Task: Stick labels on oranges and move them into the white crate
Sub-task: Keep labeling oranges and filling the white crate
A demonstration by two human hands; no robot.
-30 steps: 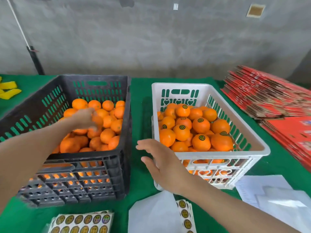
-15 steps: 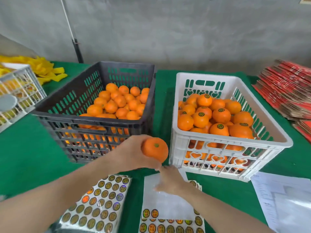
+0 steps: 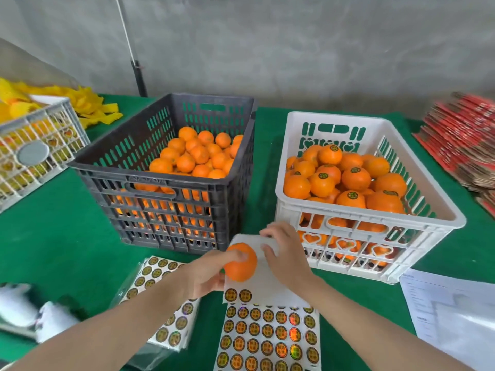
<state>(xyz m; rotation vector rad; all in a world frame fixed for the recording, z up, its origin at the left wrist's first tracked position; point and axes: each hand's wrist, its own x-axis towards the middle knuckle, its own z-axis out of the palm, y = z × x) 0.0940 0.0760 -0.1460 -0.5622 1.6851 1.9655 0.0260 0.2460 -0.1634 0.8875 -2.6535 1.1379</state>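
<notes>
Curling round the near side of the orange [image 3: 241, 270], the left hand's fingers [image 3: 241, 255] hold it firmly, thumb pressed on top, with the left hand [image 3: 206, 274] low over the work. The right hand [image 3: 288, 259] sits just beside it, its fingers loosely bent over the bare upper part of the label sheet [image 3: 267, 333]. I cannot tell whether they pinch a label or merely touch the backing. Risks noted, as judgement only: a label lifted by one edge may fold on itself or cling to a fingertip. The fruit's curved, glossy skin may leave a sticker creased or half-seated if it is pressed off-centre. The sheet lies loose on the green table cover [image 3: 67, 236] and may lift or slide when a label is peeled, since neither hand pins it flat. The white crate [image 3: 375, 218] is heaped near its rim, so a fruit dropped rather than placed may roll off the labelled oranges [image 3: 352, 199]. The black crate [image 3: 166, 180] stands close alongside, and its unlabelled oranges [image 3: 198, 153] could be confused with an unfinished fruit put back there. The orange in hand is round, bright and smooth, with no label visible on the side facing me. It is held just above the sheet's bare strip, in front of the gap between the crates and near the white crate's front wall.
</notes>
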